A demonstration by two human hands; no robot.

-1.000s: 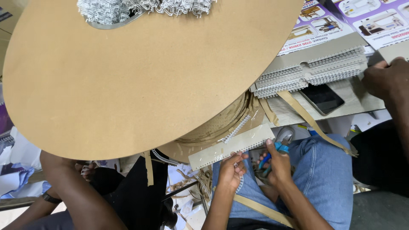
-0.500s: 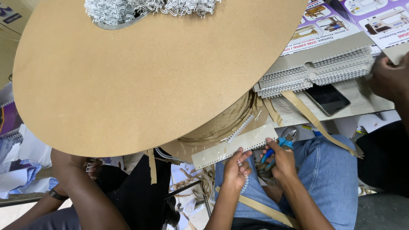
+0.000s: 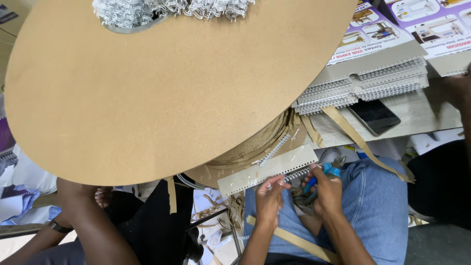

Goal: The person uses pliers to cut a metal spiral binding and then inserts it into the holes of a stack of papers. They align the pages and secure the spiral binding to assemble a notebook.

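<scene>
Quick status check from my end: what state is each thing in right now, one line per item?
Left hand: gripping the lower edge of the punched grey card sheet, sheet held flat over the lap.
Right hand: closed around blue-handled pliers.
Silver wire binding: partly threaded along the sheet's edge.
Large round brown cardboard spool: wire coil on its hub.
Stack of wire-bound grey booklets: bound, piled.
Black phone: screen dark, lying flat.

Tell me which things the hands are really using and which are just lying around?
In use:
left hand
right hand
blue-handled pliers
punched grey board
its wire binding

Lying about:
black phone
stack of wire-bound pads
big cardboard reel
paper strip
</scene>
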